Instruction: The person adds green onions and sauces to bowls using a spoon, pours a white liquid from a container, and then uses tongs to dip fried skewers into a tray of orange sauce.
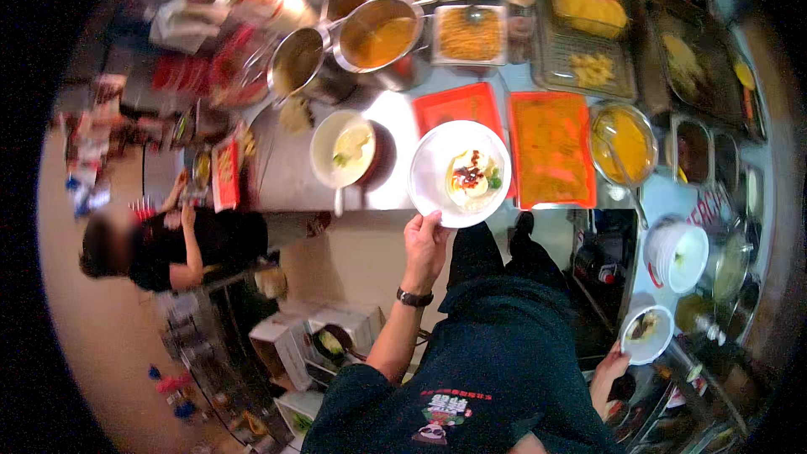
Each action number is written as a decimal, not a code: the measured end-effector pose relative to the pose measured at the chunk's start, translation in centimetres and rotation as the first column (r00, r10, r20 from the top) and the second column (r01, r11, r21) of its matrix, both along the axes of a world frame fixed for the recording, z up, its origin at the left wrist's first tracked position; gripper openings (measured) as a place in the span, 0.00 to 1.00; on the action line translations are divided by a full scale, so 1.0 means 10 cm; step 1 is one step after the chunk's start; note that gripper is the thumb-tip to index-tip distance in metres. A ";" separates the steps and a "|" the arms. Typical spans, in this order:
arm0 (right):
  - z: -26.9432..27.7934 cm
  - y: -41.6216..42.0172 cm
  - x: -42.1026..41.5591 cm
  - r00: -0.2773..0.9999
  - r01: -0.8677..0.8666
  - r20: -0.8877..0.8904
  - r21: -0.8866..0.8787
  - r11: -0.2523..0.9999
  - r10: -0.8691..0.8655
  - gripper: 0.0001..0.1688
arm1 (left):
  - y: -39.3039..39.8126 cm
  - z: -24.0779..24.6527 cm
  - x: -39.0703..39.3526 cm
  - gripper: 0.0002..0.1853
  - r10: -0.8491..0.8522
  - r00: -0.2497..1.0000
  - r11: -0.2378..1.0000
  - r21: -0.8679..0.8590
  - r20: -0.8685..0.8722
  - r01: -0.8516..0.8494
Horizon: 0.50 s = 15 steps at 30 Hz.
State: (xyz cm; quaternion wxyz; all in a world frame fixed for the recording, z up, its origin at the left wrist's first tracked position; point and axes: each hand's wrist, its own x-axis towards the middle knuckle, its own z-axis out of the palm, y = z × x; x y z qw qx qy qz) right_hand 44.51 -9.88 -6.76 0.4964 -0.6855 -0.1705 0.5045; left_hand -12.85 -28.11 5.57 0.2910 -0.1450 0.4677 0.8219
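Observation:
My left hand (429, 243), with a dark watch on its wrist, grips the near rim of a wide white bowl (430, 164). Pale food, a dark red topping and a bit of green lie inside that bowl. It is held over the counter's front edge and partly covers a red-orange tray (454, 107). Off to the right, my right hand (610, 362) holds the rim of a second white bowl (657, 348), which contains pale and dark food. Beside that bowl is a stack of white bowls (662, 252).
A white handled pot (321, 161) stands on the steel counter (284, 176). Behind are metal pots (378, 38) and a pan of orange-brown food (470, 34). An orange food tray (548, 151) adjoins a bowl of yellow food (621, 132) with a ladle. Another person (189, 252) works at left.

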 end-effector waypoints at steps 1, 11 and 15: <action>0.04 -0.11 -0.07 0.995 -0.078 0.063 -0.016 0.997 0.079 0.20 | -0.18 -0.06 -0.12 0.05 0.059 0.998 0.998 0.017 -0.006 -0.058; 0.54 -0.80 -2.56 0.627 -0.768 0.259 0.048 0.639 0.734 0.15 | -2.65 -0.65 -1.50 0.07 0.501 0.850 0.862 0.004 -0.160 -0.507; 0.58 -1.20 -4.00 0.318 -0.947 0.309 0.052 0.318 0.897 0.15 | -3.56 -1.18 -2.26 0.08 0.391 0.810 0.788 -0.296 -0.437 -0.540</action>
